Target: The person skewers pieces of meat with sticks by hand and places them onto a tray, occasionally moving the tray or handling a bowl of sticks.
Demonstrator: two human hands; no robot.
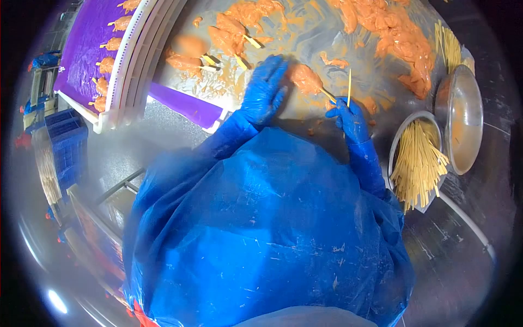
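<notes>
Blue-gloved, my left hand (267, 90) lies flat on the metal table, fingers stretched out, just left of a piece of orange marinated meat (305, 79). A wooden skewer (328, 95) runs from that meat down to my right hand (351, 121), whose gloved fingers are closed. A second skewer (349, 84) sticks up from the same hand, clear of the meat. How the fingers grip each stick is partly hidden. Left of my left hand lie several pieces of skewered meat (226, 41), their stick ends pointing towards me.
A large heap of marinated meat (392, 41) covers the back right. At the right stand a container of loose skewers (418, 163) and a metal bowl (466, 120). Stacked white trays (128, 60) stand at left, the top one lined with purple sheet and holding skewered meat.
</notes>
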